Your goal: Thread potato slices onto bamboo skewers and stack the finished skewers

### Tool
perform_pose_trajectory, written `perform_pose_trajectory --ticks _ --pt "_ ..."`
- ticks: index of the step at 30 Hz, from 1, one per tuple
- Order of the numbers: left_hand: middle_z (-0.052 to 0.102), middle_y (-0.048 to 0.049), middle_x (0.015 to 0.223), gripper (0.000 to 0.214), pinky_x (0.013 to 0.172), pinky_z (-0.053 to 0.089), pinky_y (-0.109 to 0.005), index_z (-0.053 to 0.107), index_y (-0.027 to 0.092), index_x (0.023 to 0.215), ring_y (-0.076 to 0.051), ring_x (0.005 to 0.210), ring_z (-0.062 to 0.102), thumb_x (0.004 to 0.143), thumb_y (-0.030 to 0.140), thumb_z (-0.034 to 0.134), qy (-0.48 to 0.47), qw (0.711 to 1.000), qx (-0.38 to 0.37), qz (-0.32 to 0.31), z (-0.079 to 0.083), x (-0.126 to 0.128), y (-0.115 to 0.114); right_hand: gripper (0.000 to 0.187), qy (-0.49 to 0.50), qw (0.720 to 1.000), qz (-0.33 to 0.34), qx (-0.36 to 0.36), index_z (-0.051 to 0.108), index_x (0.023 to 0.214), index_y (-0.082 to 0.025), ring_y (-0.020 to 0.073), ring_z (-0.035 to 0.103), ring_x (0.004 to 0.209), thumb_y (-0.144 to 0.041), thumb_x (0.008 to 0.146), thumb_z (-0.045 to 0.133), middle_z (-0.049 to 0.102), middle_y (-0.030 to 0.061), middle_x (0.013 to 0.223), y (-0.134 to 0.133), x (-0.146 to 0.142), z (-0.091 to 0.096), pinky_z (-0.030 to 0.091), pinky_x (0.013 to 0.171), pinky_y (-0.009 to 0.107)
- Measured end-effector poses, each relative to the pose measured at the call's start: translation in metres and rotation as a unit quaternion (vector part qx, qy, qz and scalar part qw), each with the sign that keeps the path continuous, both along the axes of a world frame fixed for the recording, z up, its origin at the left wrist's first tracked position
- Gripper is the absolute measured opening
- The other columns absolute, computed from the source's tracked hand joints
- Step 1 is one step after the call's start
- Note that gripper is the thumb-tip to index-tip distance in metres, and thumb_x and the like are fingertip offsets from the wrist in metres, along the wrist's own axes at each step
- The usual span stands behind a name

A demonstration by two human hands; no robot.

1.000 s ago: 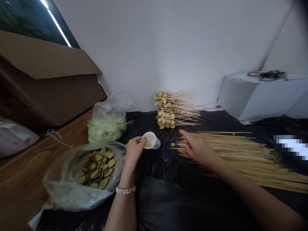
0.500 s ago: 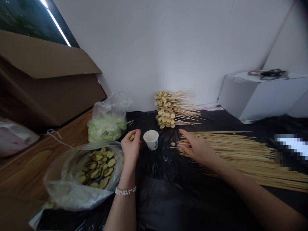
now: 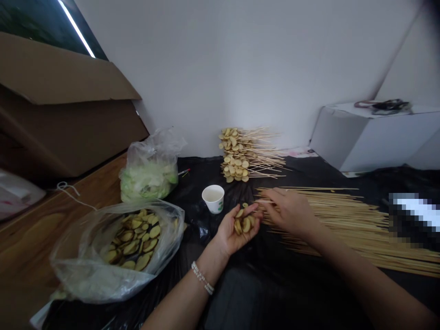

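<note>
My left hand (image 3: 233, 231) is turned palm up, its fingers curled around several potato slices (image 3: 244, 223). Just to its right, my right hand (image 3: 292, 213) is closed, thumb against fingers, on a thin bamboo skewer at the left ends of the loose skewers (image 3: 337, 224). The grip itself is partly hidden by the fingers. Behind my left hand stands a white paper cup (image 3: 213, 200). An open clear plastic bag (image 3: 85, 256) at the left holds more potato slices (image 3: 135, 236).
Skewered potato slices (image 3: 235, 158) are stacked by the wall, sticks pointing right. A tied bag of pale green vegetable pieces (image 3: 149, 181) stands behind the open bag. A cardboard box (image 3: 68, 123) is at left, a white box (image 3: 357, 133) at right. Black plastic sheeting (image 3: 240, 293) covers the surface.
My left hand has moved right from beside the cup and turned palm up, showing the potato slices. My right hand has stayed over the skewers and its fingers have closed.
</note>
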State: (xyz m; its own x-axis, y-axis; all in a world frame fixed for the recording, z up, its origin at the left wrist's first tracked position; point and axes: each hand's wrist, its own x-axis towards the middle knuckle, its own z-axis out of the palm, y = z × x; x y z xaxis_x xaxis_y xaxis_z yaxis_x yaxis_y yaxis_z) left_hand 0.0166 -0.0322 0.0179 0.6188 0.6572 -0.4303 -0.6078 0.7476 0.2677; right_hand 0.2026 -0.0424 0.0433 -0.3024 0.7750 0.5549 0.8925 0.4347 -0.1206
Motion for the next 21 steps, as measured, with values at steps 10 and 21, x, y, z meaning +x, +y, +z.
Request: perform_pose_trajectory --ticks 10,21 --pt "0.069 -0.0144 0.089 0.047 0.071 0.049 -0.034 0.048 0.006 0.131 -0.023 0.08 0.066 0.091 0.026 0.035 0.0 0.998 0.053 0.041 0.0 -0.003 0.003 0.019 0.005 0.983 0.15 -0.106 0.065 0.098 -0.02 0.0166 0.06 0.08 -0.032 0.088 0.054 0.066 0.0043 0.09 -0.017 -0.017 0.004 0.042 0.07 0.027" --pt "0.068 -0.008 0.079 0.049 0.062 0.048 -0.028 0.046 0.01 0.135 -0.018 0.07 0.064 0.089 0.026 0.037 -0.035 0.997 0.075 -0.001 -0.003 -0.003 0.002 0.026 -0.006 0.978 0.168 -0.125 0.061 0.111 -0.017 0.0205 0.06 0.09 -0.028 0.091 0.049 0.064 0.0093 0.101 -0.015 -0.028 -0.011 0.047 0.076 0.032"
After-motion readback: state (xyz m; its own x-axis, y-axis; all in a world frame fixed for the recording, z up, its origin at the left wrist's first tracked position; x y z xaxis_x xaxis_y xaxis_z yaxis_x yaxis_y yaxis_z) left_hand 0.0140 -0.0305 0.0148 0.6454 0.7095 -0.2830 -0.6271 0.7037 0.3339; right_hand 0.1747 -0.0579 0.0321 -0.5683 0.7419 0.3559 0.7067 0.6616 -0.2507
